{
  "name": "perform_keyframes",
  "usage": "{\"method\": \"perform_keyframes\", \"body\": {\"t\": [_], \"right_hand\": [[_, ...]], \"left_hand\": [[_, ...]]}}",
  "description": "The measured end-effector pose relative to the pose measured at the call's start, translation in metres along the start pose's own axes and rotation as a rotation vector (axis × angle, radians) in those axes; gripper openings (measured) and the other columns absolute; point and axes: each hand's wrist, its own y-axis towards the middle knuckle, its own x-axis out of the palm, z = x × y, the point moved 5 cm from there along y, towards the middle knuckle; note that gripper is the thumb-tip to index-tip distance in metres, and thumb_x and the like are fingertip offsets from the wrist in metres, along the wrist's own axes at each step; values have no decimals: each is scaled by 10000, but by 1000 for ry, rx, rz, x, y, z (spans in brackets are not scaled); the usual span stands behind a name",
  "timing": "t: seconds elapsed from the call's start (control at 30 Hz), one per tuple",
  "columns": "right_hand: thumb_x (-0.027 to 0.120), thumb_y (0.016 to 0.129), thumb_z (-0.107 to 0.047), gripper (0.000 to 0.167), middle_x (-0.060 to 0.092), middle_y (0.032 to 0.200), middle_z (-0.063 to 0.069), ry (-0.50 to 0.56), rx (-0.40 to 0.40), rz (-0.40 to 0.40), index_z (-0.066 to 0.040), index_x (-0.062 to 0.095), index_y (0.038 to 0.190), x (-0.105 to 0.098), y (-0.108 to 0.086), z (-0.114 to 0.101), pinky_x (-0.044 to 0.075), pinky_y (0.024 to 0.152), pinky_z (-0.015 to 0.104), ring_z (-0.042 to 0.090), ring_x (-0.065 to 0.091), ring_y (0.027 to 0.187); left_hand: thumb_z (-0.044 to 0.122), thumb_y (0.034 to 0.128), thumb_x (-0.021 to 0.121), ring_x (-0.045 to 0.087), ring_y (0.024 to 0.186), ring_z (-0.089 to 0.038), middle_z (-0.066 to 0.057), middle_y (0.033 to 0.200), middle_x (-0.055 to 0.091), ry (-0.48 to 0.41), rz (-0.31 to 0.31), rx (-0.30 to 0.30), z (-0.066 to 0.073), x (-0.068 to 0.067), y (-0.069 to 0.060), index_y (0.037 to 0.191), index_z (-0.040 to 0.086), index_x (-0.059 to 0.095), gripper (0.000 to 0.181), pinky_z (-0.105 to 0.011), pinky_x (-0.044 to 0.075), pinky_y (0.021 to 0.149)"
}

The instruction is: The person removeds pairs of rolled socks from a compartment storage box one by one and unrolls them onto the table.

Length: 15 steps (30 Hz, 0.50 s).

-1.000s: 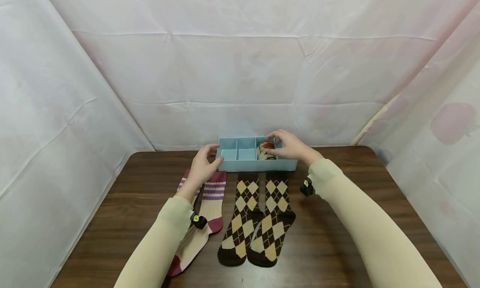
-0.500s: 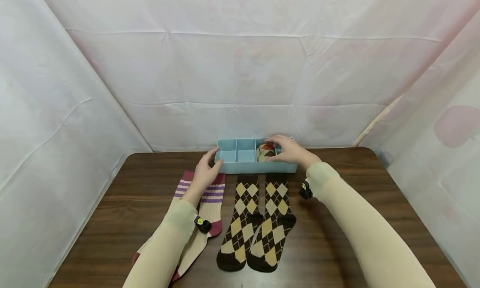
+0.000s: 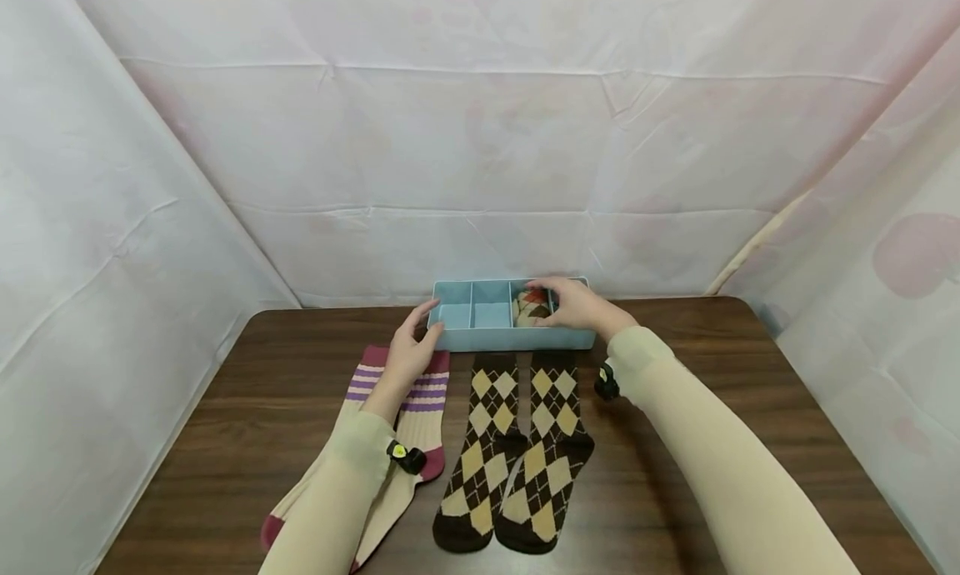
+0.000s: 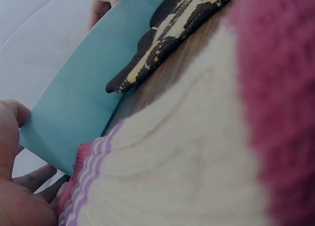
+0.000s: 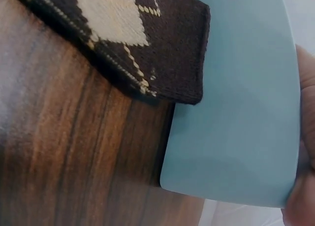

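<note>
Rolled argyle socks (image 3: pixel 532 307) sit in blue divided box (image 3: pixel 495 339), third compartment from left. Right hand (image 3: pixel 580 306) arches over them, thumb and fingers apart; pinch cannot be confirmed. Left hand (image 3: pixel 409 350) spread at box's left end. Fingertips snagging knit could unroll bundle.

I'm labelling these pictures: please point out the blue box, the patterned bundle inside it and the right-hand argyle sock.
Blue box (image 3: pixel 517 340): head view, on its front wall.
Patterned bundle (image 3: pixel 531 308): head view, on its upper surface.
Argyle sock (image 3: pixel 546 454): head view, where leg meets foot.
</note>
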Motion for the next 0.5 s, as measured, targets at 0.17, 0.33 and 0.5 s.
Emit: {"method": "perform_keyframes", "body": {"t": [0.17,0.33,0.5], "right_hand": [[923,910,-195,820,509,1633,190,-1,-10,-40,-69,522,1614,-1,2,-1,432,1193,578,400,515,1463],[921,901,-144,808,518,1611,207,-20,-37,-54,-52,529,1602,-2,3,-3,452,1168,575,395,548,1406],[904,917,-150,776,511,1604,209,-38,-33,-64,-65,540,1597,-3,2,-2,466,1142,575,387,556,1369]], "left_hand": [[346,1125,622,475,1483,-389,-158,1671,454,-5,0,14,4,1,-2,1645,283,507,536,-645,453,1143],[350,1126,615,479,1479,-387,-160,1672,452,-7,-2,9,6,3,-2,1648,284,501,538,-643,453,1145],[354,1130,608,467,1496,-379,-142,1679,446,-7,-4,1,6,4,-2,1645,294,503,529,-643,437,1161]]}}
